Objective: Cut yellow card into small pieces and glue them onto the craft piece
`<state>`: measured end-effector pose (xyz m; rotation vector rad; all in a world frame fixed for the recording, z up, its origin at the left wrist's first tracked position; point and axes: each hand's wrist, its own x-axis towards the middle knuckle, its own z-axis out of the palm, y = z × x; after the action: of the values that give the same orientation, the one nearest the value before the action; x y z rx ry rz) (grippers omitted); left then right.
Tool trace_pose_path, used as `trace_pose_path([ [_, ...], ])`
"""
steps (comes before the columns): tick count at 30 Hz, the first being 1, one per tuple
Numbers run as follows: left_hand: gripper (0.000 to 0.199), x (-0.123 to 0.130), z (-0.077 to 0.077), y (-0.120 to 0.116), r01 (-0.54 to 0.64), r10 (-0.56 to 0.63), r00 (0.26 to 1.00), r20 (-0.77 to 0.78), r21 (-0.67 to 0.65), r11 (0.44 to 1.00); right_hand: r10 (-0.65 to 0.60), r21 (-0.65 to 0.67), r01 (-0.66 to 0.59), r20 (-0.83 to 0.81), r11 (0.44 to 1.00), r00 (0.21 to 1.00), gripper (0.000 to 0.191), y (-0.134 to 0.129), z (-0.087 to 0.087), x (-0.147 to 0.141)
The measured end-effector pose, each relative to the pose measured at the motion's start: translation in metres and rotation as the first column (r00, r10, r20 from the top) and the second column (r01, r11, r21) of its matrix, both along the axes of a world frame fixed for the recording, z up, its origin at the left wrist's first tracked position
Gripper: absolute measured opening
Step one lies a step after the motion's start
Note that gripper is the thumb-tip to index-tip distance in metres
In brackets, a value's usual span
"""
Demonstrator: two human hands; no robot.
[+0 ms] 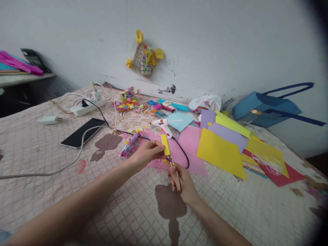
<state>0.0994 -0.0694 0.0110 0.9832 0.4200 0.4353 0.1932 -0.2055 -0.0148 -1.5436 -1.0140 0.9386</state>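
Observation:
Between the fingertips of my left hand [150,153] is a small yellow paper strip [164,142], held upright. My right hand [182,181] is closed around the handles of a pair of scissors [171,163], whose blades point up along the strip's right edge. Whether the blades are cutting into the paper I cannot tell. Just beyond the strip lies a white glue gun [163,126] with a black cord. Pink paper sheets [191,138] spread under and behind both hands. Left of my left hand is a bundle of colourful paper pieces [130,145].
A phone [83,132] and a white power strip [88,107] with cables occupy the left side. Yellow paper [220,150] and other coloured sheets cover the right. A blue bag [268,107] leans at the wall, where a yellow-flowered craft [146,58] hangs.

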Motion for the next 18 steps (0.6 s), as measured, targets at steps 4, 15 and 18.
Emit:
trace_pose_path([
  [4,0.018,0.0006,-0.0002,0.0000,-0.004,0.004,1.000,-0.010,-0.006,1.000,-0.003,-0.003,0.003,0.007,1.000,1.000,0.046,0.0000,0.0021,-0.0009],
  [15,0.021,0.0018,-0.0041,-0.0016,0.009,-0.009,1.000,-0.020,-0.001,1.000,-0.001,-0.012,0.001,-0.027,1.000,1.000,0.045,-0.0003,0.0020,0.0005],
  [18,0.021,0.0020,-0.0053,-0.0010,0.015,-0.015,1.000,-0.004,-0.006,1.000,-0.003,-0.017,0.002,-0.019,1.000,1.000,0.045,-0.0004,0.0020,0.0003],
])
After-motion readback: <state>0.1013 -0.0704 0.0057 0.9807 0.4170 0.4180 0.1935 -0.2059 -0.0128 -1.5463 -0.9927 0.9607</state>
